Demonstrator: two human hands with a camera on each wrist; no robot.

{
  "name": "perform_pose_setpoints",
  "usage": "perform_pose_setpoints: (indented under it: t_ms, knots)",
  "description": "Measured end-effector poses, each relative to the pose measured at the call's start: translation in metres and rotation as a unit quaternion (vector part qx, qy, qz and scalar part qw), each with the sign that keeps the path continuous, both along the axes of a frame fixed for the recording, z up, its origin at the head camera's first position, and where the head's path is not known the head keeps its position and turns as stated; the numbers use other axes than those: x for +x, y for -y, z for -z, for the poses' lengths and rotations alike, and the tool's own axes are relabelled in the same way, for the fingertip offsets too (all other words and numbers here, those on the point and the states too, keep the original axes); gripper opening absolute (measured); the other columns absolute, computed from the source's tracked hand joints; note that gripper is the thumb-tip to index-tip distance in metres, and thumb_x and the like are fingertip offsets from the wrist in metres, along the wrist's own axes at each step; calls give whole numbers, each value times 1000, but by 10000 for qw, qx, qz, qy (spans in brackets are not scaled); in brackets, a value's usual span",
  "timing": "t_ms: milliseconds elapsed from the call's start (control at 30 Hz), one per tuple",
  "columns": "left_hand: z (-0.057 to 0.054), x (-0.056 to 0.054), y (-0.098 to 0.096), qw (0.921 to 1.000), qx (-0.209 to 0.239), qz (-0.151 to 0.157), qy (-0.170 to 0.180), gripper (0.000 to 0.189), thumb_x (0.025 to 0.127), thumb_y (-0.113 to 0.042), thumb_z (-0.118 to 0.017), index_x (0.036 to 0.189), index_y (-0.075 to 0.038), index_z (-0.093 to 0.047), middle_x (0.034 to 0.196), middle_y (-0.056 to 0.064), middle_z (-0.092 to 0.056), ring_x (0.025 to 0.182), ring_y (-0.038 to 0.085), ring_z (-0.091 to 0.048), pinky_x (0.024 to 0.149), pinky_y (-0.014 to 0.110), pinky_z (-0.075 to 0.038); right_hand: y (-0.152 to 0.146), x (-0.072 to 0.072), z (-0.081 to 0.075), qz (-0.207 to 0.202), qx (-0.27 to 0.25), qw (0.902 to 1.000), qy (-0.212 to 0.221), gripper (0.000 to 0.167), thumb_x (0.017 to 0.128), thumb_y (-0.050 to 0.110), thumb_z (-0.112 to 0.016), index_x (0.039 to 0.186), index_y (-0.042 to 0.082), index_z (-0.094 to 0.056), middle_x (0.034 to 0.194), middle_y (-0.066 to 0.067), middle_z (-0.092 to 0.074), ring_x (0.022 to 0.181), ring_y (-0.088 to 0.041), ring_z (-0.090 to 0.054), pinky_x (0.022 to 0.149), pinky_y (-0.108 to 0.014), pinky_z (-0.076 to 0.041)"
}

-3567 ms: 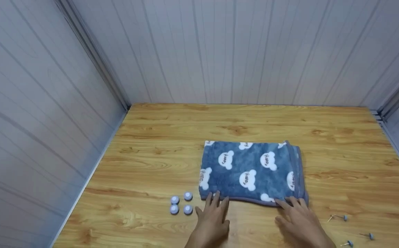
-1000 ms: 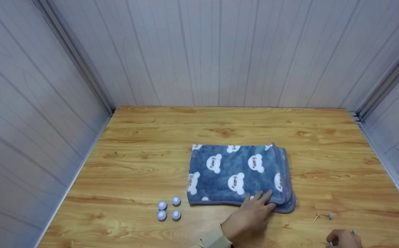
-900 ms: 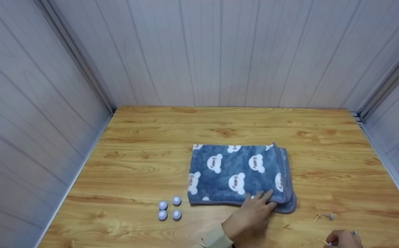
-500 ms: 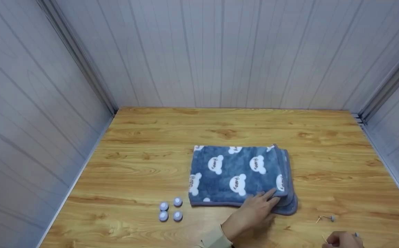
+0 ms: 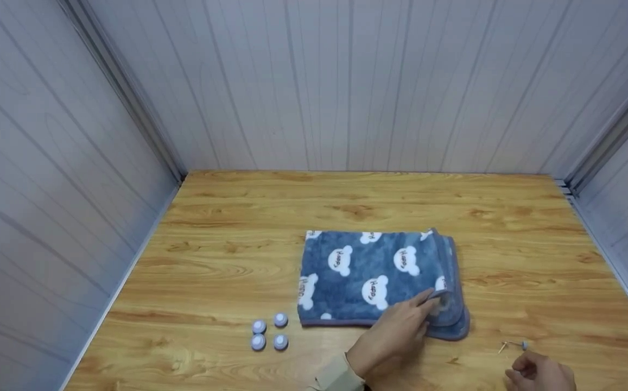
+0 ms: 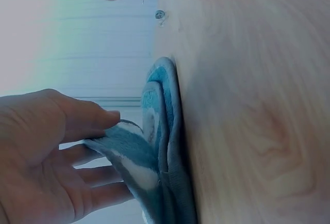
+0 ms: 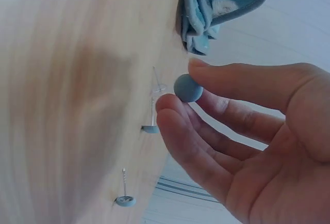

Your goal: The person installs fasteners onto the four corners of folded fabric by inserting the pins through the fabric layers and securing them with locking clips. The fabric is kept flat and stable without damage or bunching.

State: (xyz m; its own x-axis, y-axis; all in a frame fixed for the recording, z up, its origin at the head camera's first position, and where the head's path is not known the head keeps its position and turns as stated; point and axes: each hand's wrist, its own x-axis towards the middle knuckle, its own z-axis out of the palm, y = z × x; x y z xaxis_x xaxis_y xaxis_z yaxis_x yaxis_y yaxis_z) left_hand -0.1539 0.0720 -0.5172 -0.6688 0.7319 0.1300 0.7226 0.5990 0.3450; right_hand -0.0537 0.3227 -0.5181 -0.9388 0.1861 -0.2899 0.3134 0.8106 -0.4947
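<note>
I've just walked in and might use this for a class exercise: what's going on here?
A person's left hand holds up one corner of a folded blue blanket patterned with white bear heads. Their right hand pinches a pin with a rounded blue-grey head. At least two more pins are on the wooden table, and four small pale rounded pieces sit left of the blanket.

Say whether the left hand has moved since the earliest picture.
Yes: rightward, judged against the four pale caps; the left hand now pinches the near right corner of the blanket.
</note>
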Motion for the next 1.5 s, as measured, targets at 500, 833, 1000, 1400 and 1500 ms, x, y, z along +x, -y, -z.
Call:
perform_pose_setpoints:
  t_ms: [500, 833, 1000, 1400, 1500]
  knots:
    - [-7, -1, 5, 9974, 699, -161, 19, 65, 89, -8, -58, 148, -12, -32, 152, 7, -28, 80, 7, -59, 57, 14, -36, 24, -10, -23, 102, 5, 9877, -1561, 11, 80, 11, -72, 86, 1, -71, 77, -6, -67, 63, -14, -61, 56, -30, -49]
    - [-9, -2, 9, 9926, 1201, -194, 30, 62, 89, -8, -57, 147, -11, -34, 152, 4, -28, 89, 5, -54, 61, 12, -37, 36, -22, -26, 98, -152, 9829, -1831, 15, 77, 6, -74, 88, -2, -68, 79, -8, -66, 63, -16, -61, 56, -30, -49]
    - [-9, -2, 11, 9918, 1252, -188, 146, 63, 89, -7, -57, 148, -11, -33, 153, 4, -26, 88, 5, -55, 60, 11, -37, 41, -26, -29, 75, -207, 9813, -1911, 14, 76, 5, -74, 87, -2, -67, 78, -6, -64, 64, -15, -60, 55, -23, -48]
    - [-11, 0, 14, 9902, 1364, -291, 31, 67, 89, -10, -59, 149, -11, -29, 153, 4, -26, 86, 6, -54, 62, 9, -37, 53, -37, -33, -194, -158, 9678, -2504, 13, 72, -1, -77, 81, 0, -67, 74, -5, -65, 61, -15, -58, 52, -23, -48]
    - [-12, 0, 15, 9898, 1396, -286, 60, 67, 90, -10, -58, 150, -11, -27, 155, 3, -22, 93, 8, -55, 64, 10, -38, 55, -41, -37, -184, -138, 9710, -2380, 13, 74, 1, -76, 83, -1, -68, 75, -7, -65, 64, -18, -59, 53, -25, -48]
